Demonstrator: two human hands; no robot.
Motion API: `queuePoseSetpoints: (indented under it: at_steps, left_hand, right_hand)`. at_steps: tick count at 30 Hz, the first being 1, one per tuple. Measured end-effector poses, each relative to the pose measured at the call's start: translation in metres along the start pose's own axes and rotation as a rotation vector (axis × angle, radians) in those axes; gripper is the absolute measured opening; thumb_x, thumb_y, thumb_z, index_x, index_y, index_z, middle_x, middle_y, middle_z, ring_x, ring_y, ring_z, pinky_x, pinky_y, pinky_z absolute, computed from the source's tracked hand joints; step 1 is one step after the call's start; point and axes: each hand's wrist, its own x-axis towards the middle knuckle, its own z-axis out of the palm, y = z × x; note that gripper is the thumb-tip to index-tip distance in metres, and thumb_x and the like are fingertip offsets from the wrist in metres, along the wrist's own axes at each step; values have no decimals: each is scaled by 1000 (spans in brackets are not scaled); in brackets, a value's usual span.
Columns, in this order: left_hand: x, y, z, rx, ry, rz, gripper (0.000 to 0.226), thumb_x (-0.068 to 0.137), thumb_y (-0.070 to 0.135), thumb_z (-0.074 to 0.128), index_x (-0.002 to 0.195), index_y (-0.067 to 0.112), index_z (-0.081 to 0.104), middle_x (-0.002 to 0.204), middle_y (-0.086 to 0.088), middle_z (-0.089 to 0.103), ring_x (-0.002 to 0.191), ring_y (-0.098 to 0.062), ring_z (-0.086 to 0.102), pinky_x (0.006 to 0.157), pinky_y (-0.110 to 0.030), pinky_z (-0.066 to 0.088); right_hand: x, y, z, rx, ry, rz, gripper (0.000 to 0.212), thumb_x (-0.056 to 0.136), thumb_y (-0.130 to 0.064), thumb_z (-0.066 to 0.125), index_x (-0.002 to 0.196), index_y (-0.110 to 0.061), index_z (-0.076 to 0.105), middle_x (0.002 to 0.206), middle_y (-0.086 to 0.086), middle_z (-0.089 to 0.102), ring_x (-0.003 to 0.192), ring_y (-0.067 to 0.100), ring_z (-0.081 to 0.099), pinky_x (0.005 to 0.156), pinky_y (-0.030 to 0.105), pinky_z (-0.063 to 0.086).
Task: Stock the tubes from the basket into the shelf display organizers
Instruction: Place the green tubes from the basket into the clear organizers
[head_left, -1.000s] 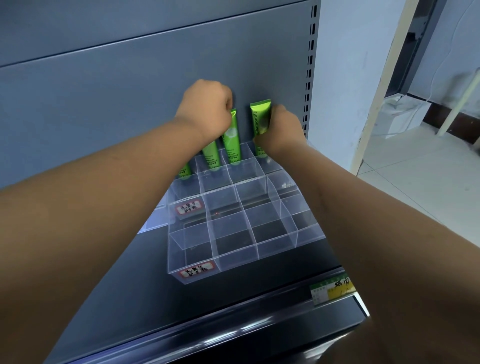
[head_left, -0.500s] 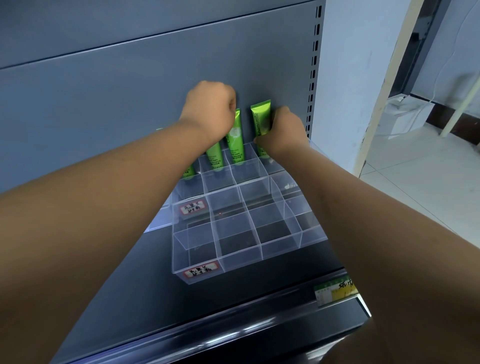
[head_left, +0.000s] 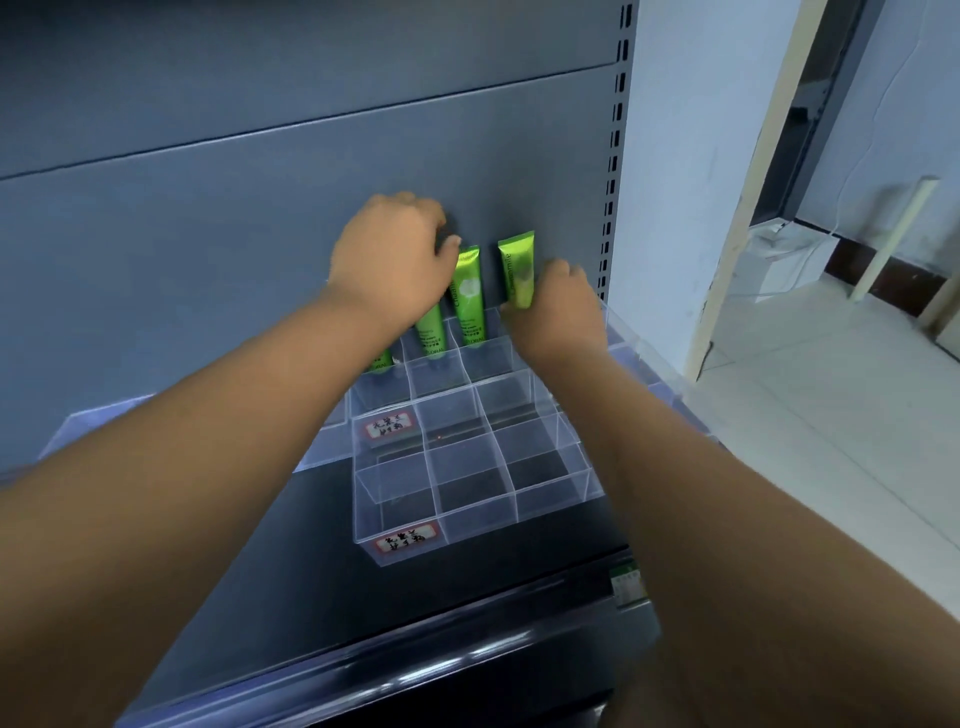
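Lettering runs up the right-hand tube (head_left: 518, 270), and the visible part reads like "Chamomile", its start hidden. On the middle tube (head_left: 469, 296) there's a vertical word starting with a big "C", the rest blurred. Below it are lines of small print, the last in capitals ending "ORAL". The same "ORAL" ending shows at the foot of the third tube (head_left: 431, 340).

On the clear organizer (head_left: 550, 496) are two red-bordered white stickers. The upper label (head_left: 388, 427) and the lower label (head_left: 408, 539) each carry two lines of handwritten Chinese characters, too soft to read surely. The green-and-white price tag (head_left: 627, 587) on the shelf edge (head_left: 415, 660) has unreadable print.
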Motion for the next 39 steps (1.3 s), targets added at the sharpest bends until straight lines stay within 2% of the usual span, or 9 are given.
queuePoseSetpoints:
  at_steps: [3,6,11,16,23,26,33,37,39]
  left_hand:
    - [-37,-9,-23,145,6,-34,50,97,46,49,115,2,64,116,-24,64,116,-44,56,103,-51,44]
    - [-90,-19,-52,175,55,-116,68,95,53,37,136,2,54,140,-21,56,139,-41,43,119,-54,30]
    - [-212,-43,-118,226,127,-331,69,99,54,34,143,4,49,150,-16,50,146,-37,35,120,-54,27]
    - [-359,-81,-188,342,171,-650,70,99,55,38,144,4,50,150,-15,50,147,-37,35,119,-53,27]
    - [-548,-120,-265,518,147,-1077,76,92,59,31,142,6,52,148,-14,53,144,-36,39,118,-53,30]
    - [-619,-122,-286,581,139,-1252,72,95,59,34,141,6,51,146,-15,54,143,-37,38,118,-52,30]
    - [-739,-122,-267,511,27,-1558,63,98,56,37,137,9,55,143,-12,57,141,-35,42,117,-51,35]
    - [-777,-140,-229,427,-29,-1654,72,92,65,25,130,14,59,137,-6,61,137,-31,46,111,-48,41]
    - [-793,-154,-209,355,-60,-1708,69,94,65,30,133,16,57,140,-3,59,139,-29,45,111,-47,42]
  right_hand:
    - [-42,-24,-9,-39,57,-61,51,95,-37,59,132,-5,45,135,14,50,127,33,45,100,43,42]
    - [-90,-59,-11,-38,88,-263,63,99,-44,49,146,-4,38,146,15,46,137,32,40,113,44,38]
    - [-196,-120,0,-32,-109,-600,65,102,-50,37,155,-13,31,161,6,33,152,23,23,124,41,25]
    - [-307,-188,18,62,-296,-810,66,104,-53,32,158,-16,24,166,0,23,155,16,10,127,34,14]
    - [-477,-283,66,236,-496,-1112,67,100,-55,33,152,-13,37,159,6,37,151,23,26,121,42,29]
    - [-537,-307,84,217,-592,-1231,64,100,-52,36,148,-10,41,154,10,42,145,28,34,119,41,31]
    - [-627,-304,163,72,-932,-1235,40,101,-44,44,132,-18,48,134,6,53,124,27,50,98,38,42]
    - [-662,-302,220,-100,-1121,-1118,42,104,-41,40,137,-15,46,138,9,52,125,29,51,97,39,43]
    - [-679,-305,245,-144,-1161,-1092,41,105,-39,40,135,-13,47,136,11,54,123,29,52,97,40,45]
